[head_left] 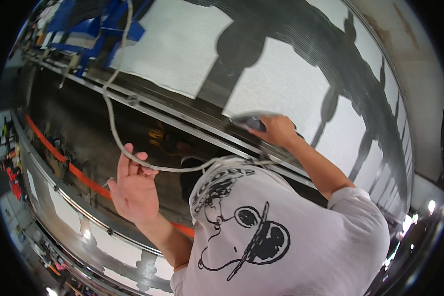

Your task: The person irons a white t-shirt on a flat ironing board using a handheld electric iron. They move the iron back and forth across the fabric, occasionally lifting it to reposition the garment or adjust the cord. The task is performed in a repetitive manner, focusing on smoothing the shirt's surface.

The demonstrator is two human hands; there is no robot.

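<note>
A white printed shirt (301, 232) is closest; beyond it, a dark iron (251, 122) sits by a white panel (286, 79) on the counter (202, 109), right hand (278, 131) clamped on it; left hand (135, 195) grip apart, fingers against pale cord (112, 123).

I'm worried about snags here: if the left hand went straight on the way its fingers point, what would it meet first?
The pale hose, which crosses the left hand at its fingers; beyond that, probably the metal rail, though depth is unclear.
</note>
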